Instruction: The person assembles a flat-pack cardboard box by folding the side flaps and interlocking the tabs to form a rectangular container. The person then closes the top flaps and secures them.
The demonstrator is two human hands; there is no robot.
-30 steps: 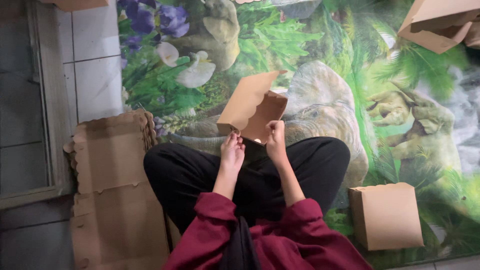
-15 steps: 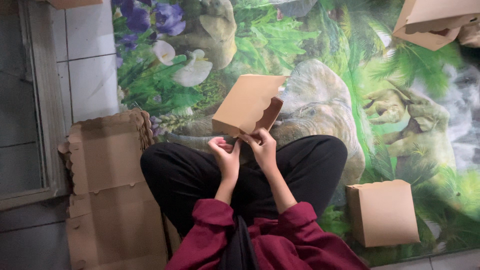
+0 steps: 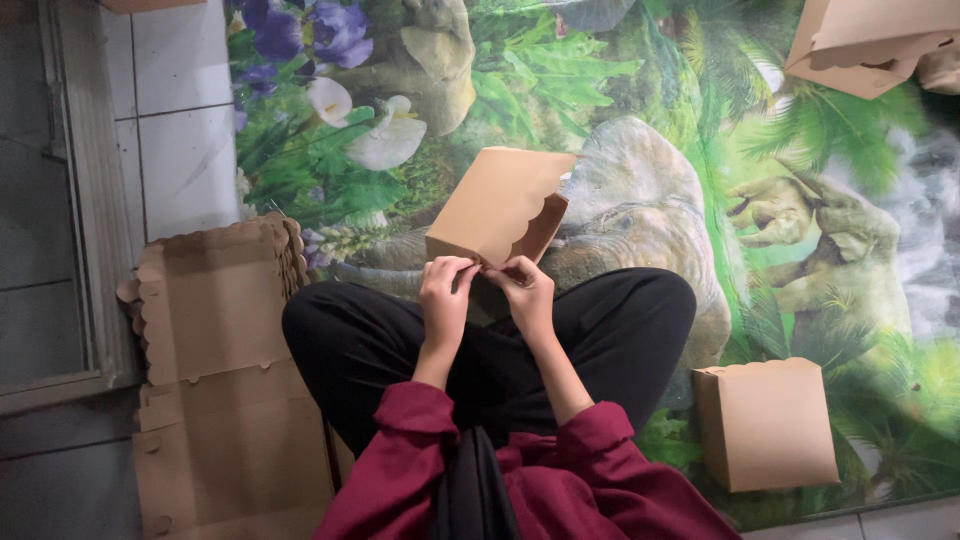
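The brown cardboard box (image 3: 500, 205) I'm holding is half-folded and tilted, its scalloped flap open at the right, raised above my crossed legs, its lower edge pinched.

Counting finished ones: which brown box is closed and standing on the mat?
The brown box beside the person's right knee; the held box is open, the top-right box gapes.

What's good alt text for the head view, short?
Seen from above, a seated person's left hand and right hand pinch the bottom edge of a brown cardboard box over crossed legs. A stack of flat cardboard lies to the left; a folded box stands on the jungle-print mat.
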